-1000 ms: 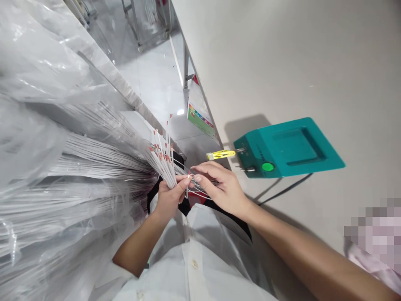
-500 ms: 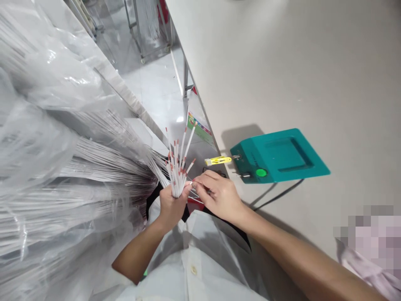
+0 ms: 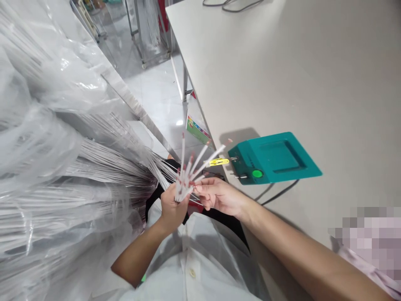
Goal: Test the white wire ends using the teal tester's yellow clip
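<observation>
My left hand [image 3: 173, 207] is closed around a bundle of white wires [image 3: 184, 186], whose reddish-copper ends fan upward. A few wires lean out to the right, further than the others. Close against the bundle's right side is my right hand [image 3: 216, 193], thumb and forefinger pinched at a wire by the left thumb; the exact grip is blurred. Just beyond the right hand, a teal device [image 3: 275, 159] with a green button rests on the table. A yellow clip-like piece [image 3: 218, 161] sticks out from its left side.
Many white wires in clear plastic sheeting [image 3: 40, 113] fill the left side. The pale table [image 3: 313, 75] has its left edge beside my hands, and a dark cable [image 3: 280, 192] runs below the device. A person's pink sleeve [image 3: 366, 267] shows at lower right. A wheeled metal rack [image 3: 138, 37] stands behind.
The bundle has tilted to the right and its wires have spread. My right hand has turned slightly and stays beside it. The view has shifted a little, showing a cable at the table's far edge.
</observation>
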Action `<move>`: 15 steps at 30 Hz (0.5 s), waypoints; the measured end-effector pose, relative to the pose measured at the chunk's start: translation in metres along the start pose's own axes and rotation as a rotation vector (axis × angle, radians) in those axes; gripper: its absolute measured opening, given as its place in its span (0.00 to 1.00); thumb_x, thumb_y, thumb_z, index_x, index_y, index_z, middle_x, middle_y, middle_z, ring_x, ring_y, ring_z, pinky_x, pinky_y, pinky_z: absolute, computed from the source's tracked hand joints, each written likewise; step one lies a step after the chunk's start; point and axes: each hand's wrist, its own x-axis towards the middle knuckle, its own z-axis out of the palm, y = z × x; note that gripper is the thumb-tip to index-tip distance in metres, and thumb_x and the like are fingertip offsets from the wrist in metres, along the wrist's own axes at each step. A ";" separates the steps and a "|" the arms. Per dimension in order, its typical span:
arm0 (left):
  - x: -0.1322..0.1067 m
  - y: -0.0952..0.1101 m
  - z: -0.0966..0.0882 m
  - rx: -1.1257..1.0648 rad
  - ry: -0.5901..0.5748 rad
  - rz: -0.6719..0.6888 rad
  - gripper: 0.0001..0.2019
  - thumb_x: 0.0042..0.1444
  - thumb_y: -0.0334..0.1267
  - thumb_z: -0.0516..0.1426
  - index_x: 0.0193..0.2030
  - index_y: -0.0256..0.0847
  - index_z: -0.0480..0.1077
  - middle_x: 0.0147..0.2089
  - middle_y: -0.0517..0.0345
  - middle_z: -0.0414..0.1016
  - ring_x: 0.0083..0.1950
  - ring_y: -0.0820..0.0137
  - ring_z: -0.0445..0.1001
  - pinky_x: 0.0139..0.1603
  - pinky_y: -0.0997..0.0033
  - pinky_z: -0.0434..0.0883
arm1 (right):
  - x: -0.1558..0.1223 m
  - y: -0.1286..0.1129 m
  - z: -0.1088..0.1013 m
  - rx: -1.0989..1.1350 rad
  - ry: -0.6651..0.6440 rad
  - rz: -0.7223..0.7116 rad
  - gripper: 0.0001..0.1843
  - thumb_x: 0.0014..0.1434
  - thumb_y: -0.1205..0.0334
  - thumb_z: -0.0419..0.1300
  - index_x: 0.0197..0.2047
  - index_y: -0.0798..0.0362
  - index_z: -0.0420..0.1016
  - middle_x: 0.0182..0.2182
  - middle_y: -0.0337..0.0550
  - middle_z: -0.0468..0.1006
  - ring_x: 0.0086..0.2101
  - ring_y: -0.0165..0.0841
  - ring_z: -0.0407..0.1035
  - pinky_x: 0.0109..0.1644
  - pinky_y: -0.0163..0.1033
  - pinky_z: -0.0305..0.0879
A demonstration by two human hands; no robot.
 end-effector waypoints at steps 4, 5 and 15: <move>0.007 0.011 0.002 -0.073 0.035 -0.209 0.07 0.49 0.37 0.60 0.31 0.38 0.77 0.29 0.56 0.77 0.32 0.69 0.73 0.35 0.71 0.69 | -0.001 0.000 0.007 -0.249 0.171 -0.304 0.16 0.47 0.51 0.64 0.35 0.55 0.74 0.20 0.34 0.70 0.18 0.24 0.64 0.22 0.32 0.63; 0.008 0.012 0.002 -0.082 0.028 -0.234 0.07 0.48 0.37 0.60 0.31 0.37 0.77 0.28 0.57 0.77 0.31 0.69 0.73 0.34 0.71 0.68 | -0.002 0.000 0.008 -0.393 0.210 -0.435 0.15 0.50 0.52 0.62 0.37 0.54 0.75 0.22 0.37 0.72 0.21 0.26 0.66 0.24 0.33 0.65; 0.015 0.001 -0.004 -0.013 -0.187 -0.228 0.08 0.46 0.38 0.61 0.27 0.34 0.75 0.22 0.59 0.71 0.24 0.75 0.65 0.28 0.74 0.63 | -0.016 -0.006 0.005 -1.898 0.410 -1.118 0.13 0.58 0.67 0.51 0.27 0.55 0.74 0.23 0.43 0.74 0.25 0.31 0.67 0.29 0.37 0.58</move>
